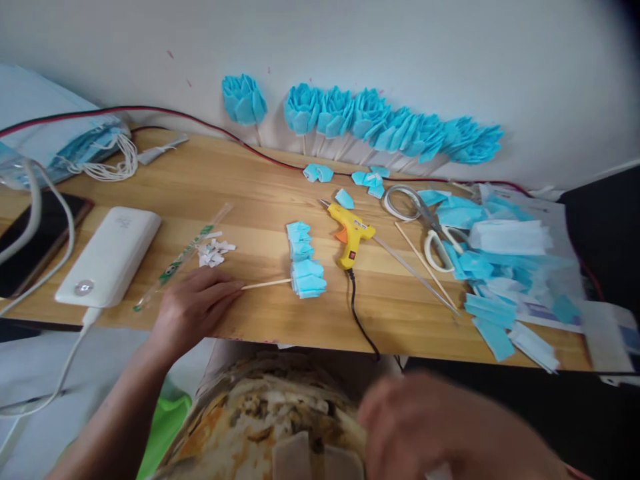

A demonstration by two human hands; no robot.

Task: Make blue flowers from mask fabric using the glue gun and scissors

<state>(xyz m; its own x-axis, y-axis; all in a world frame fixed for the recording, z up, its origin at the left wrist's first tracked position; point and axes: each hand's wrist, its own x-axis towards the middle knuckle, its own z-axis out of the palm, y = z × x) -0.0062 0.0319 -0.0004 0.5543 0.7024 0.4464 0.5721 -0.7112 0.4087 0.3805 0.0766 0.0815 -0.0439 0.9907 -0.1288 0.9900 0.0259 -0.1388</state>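
Observation:
My left hand (200,303) is closed on the end of a thin wooden stick (265,285) near the front of the table. At the stick's far end is a folded light blue bud (308,279), lying by a column of folded blue pieces (300,241). My right hand (425,420) is off the table at the lower right, above my lap, smeared by motion, so its fingers cannot be read. Between the blue pieces and the scissors (437,247) lies a yellow glue gun (350,233) with a clear glue stick in its back.
Several blue flowers on sticks (367,117) lean on the wall. Blue and white scraps (500,247) cover the right side. At left are a white power bank (113,257), a phone (40,240), a clear wrapper (175,263) and white paper bits (215,252). A red-black cable (200,122) runs along the back.

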